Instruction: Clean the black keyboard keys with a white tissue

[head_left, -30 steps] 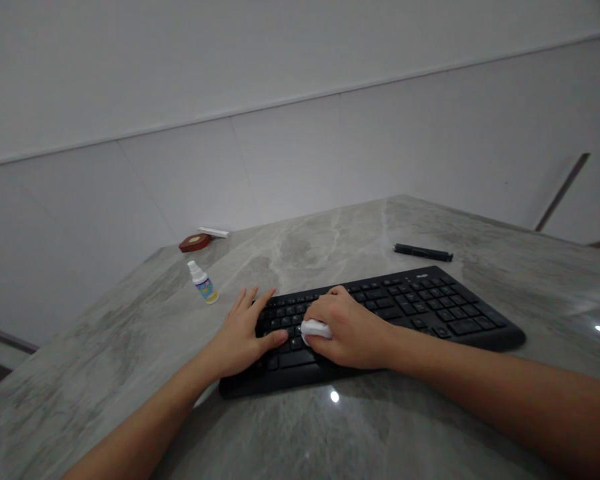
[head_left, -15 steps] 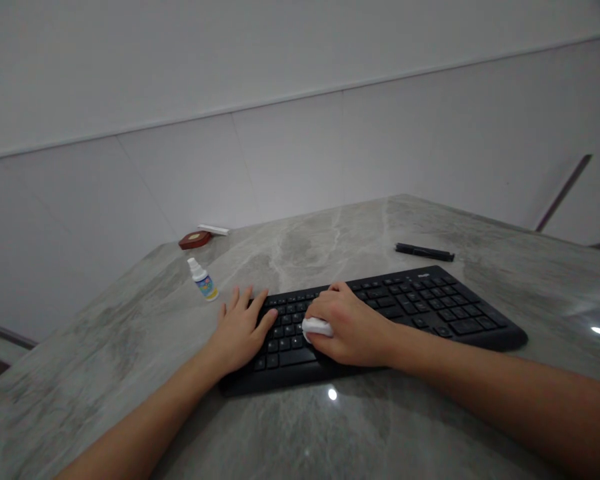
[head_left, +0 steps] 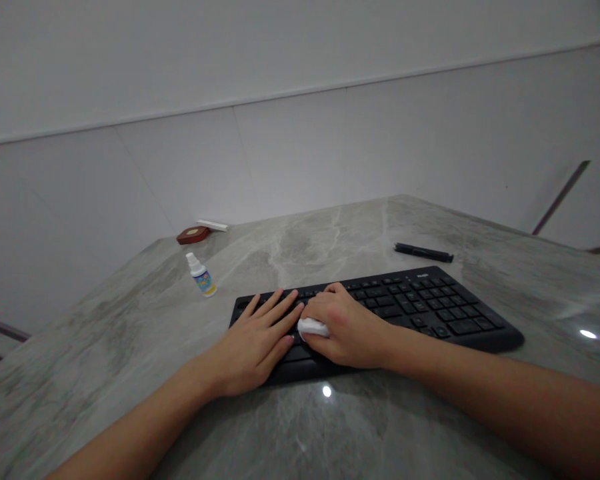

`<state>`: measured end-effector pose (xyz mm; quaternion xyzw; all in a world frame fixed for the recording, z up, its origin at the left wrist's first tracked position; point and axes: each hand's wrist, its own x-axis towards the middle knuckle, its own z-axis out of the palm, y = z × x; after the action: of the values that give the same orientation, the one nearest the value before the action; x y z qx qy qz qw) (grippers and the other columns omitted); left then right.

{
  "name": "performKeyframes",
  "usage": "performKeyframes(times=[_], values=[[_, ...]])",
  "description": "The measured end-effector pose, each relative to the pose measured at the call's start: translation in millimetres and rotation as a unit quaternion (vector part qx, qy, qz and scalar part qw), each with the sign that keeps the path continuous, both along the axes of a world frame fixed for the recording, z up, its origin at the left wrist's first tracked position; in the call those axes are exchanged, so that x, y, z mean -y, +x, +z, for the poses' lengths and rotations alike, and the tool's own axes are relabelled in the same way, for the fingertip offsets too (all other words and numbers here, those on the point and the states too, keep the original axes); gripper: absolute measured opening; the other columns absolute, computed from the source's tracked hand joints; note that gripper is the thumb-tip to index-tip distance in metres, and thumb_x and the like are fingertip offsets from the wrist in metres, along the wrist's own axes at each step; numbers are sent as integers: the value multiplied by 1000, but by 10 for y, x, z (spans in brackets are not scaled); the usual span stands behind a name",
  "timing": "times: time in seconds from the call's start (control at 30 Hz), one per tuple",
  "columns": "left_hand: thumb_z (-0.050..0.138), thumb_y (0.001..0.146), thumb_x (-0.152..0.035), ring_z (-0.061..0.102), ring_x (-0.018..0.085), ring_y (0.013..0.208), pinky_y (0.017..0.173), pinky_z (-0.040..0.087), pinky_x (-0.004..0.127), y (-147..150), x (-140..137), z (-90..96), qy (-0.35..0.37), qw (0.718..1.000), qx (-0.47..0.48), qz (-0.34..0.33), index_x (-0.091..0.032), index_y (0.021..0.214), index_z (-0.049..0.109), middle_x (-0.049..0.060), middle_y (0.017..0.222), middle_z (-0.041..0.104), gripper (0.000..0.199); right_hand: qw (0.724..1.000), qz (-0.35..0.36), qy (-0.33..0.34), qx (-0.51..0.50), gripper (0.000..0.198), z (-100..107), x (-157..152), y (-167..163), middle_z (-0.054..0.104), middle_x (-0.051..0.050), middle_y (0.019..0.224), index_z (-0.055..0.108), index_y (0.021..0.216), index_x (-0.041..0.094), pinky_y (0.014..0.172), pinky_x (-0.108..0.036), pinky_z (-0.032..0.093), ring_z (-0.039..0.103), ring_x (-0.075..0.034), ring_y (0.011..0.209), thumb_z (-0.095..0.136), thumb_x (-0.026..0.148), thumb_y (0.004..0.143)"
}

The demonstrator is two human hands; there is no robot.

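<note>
A black keyboard (head_left: 407, 302) lies across the table in front of me, angled up to the right. My left hand (head_left: 257, 343) rests flat over its left-hand keys, fingers spread and holding nothing. Close beside it, my right hand (head_left: 344, 328) is closed around a wadded white cloth or tissue (head_left: 313, 327), pressed against the middle keys. I cannot tell exactly what the white material is, and most of it is hidden in the fist. To the left of the keyboard stands a small white spray bottle (head_left: 201, 275) with a blue and yellow label.
A black pen (head_left: 423, 252) lies behind the keyboard on the grey marbled table (head_left: 325, 240). Toward the far left edge are a reddish-brown box (head_left: 193, 235) and a thin white strip (head_left: 213, 225). A pale wall (head_left: 300, 153) rises behind the table.
My left hand has moved to the right along the keyboard, now covering more keys and nearly meeting the right hand. My right hand keeps its grip on the white wad, almost unmoved.
</note>
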<state>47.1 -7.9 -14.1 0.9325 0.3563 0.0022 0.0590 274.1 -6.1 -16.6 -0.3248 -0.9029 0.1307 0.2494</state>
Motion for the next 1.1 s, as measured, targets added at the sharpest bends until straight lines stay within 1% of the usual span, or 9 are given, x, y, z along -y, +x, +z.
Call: performKeyframes(times=[0.13,0.23,0.37,0.57,0.67,0.8,0.93,1.03,1.1], values=[[30,108,-35,10,31,153,121,15,62,-5,-11,-25,5,1000,-2,5,-28,159,19,4,166,11,52,1000,12,-2,15,9,-12,2,-15,66,-1,76,60,72,18,89,-37,32,57,-17,76,59,16,80],[30,108,-36,9,31,153,121,15,61,-6,-9,-42,8,1000,-4,6,-29,159,18,3,166,10,52,1000,-1,1,7,5,-10,9,-25,68,-3,81,62,78,18,90,-38,32,59,-18,80,59,17,81],[29,108,-37,9,30,153,121,15,60,-2,-6,-43,5,1000,-9,10,-30,159,18,2,166,10,52,999,33,-1,11,9,-5,18,-31,67,-2,80,60,72,18,91,-37,31,58,-17,80,58,16,81],[30,108,-37,10,30,153,122,15,59,-4,-8,-33,2,1000,-10,14,-30,158,20,2,166,10,51,1000,15,7,0,6,-30,-1,-29,67,-2,82,61,78,18,89,-37,32,58,-17,81,57,17,83],[30,108,-36,11,30,153,121,15,60,-16,-8,-40,5,1000,-4,11,-30,158,20,3,166,11,52,999,35,8,13,10,-28,-10,-25,66,0,78,59,72,18,91,-37,32,56,-16,77,58,16,82],[32,108,-35,13,31,153,120,17,62,-32,-10,-48,13,1000,14,3,-30,158,21,4,166,14,52,999,24,20,34,11,17,-31,28,64,0,75,60,72,18,89,-38,33,55,-16,74,58,18,83],[37,107,-34,18,33,152,119,20,64,-41,-11,-53,17,999,40,-8,-29,156,29,6,164,21,50,999,-4,39,23,7,95,-74,117,66,-2,76,63,77,17,89,-38,34,58,-17,76,58,17,82],[41,105,-29,23,34,150,117,22,66,-54,-11,-56,22,997,66,-25,-30,152,39,6,162,28,46,999,-19,31,25,10,154,-103,171,65,-2,73,60,70,17,87,-37,35,57,-16,71,59,15,80],[43,104,-25,26,32,149,117,23,65,-69,-12,-59,23,995,79,-49,-32,147,47,4,161,33,43,999,-12,22,39,13,180,-113,192,64,-1,69,56,65,17,87,-37,35,57,-15,68,59,12,77]])
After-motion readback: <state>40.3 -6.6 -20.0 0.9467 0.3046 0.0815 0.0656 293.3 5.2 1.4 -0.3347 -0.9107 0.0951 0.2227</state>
